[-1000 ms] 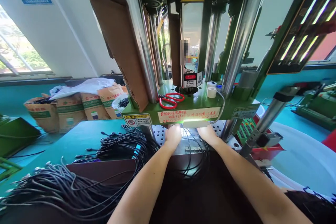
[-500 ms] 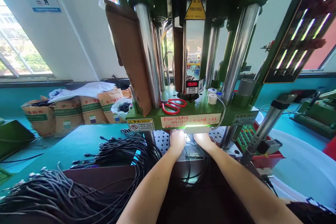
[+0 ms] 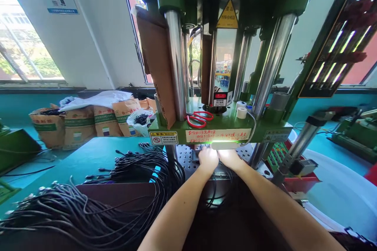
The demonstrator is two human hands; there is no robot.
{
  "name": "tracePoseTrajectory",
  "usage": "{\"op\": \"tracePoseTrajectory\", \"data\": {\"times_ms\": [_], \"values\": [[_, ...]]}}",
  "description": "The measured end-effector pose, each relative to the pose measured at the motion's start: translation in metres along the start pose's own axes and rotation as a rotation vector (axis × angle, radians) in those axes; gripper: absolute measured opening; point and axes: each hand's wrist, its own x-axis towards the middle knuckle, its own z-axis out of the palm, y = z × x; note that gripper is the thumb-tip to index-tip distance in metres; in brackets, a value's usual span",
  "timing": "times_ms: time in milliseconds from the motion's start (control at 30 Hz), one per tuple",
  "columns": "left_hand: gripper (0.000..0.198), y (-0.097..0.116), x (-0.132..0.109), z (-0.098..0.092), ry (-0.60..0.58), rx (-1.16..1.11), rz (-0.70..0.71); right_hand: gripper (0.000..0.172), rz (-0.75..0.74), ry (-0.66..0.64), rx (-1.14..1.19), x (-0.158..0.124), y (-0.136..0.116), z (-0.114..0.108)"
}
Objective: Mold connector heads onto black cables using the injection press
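Observation:
My left hand (image 3: 208,158) is over the perforated bed (image 3: 185,157) of a green press, under its upper plate (image 3: 165,125). It looks curled closed, with the fingertips hidden. My right hand (image 3: 229,158) is close beside it, also bent inward, and its fingers are lost in glare and behind the bright lamp bar (image 3: 225,146). What either hand grips cannot be made out. Thin black cables (image 3: 214,192) hang down below and between the hands over the front edge. A small metal block (image 3: 194,153) shows left of my left hand.
Bundles of black cables (image 3: 59,215) lie on the left table (image 3: 88,157). Red-handled scissors (image 3: 200,118) and white tape rolls (image 3: 241,113) rest on the press plate. Steel columns (image 3: 176,62) flank the work space. Paper sacks (image 3: 78,127) stand behind; a red control box (image 3: 297,172) is at right.
My hands have drawn closer together, the left shifting rightward across the bed. The metal block left of it has come into view. The whole view has shifted slightly.

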Motion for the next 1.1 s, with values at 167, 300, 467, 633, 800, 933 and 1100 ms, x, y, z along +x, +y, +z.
{"op": "tracePoseTrajectory", "data": {"times_ms": [167, 300, 467, 633, 800, 933, 1100], "values": [[0.027, -0.004, 0.004, 0.008, 0.012, -0.021, -0.027, 0.028, -0.019, 0.022, -0.006, 0.005, -0.005, 0.006], [0.026, -0.010, 0.005, 0.017, 0.042, -0.024, -0.068, 0.029, -0.013, 0.036, -0.016, 0.008, -0.007, 0.012], [0.027, -0.012, 0.003, 0.021, 0.051, -0.019, -0.040, 0.021, 0.023, 0.029, -0.024, 0.013, -0.010, 0.018], [0.027, -0.013, 0.008, 0.015, 0.054, 0.015, -0.002, 0.021, 0.054, 0.016, -0.032, 0.013, -0.011, 0.011], [0.028, -0.016, 0.008, 0.006, 0.075, 0.040, 0.088, 0.025, 0.018, -0.004, -0.042, -0.002, 0.002, -0.004], [0.031, -0.028, 0.005, 0.002, 0.051, 0.029, 0.210, 0.029, -0.072, -0.058, -0.034, -0.015, 0.013, -0.009], [0.037, -0.042, 0.006, 0.007, -0.028, 0.010, 0.321, 0.036, -0.155, -0.103, -0.014, -0.017, 0.018, -0.002]]}}
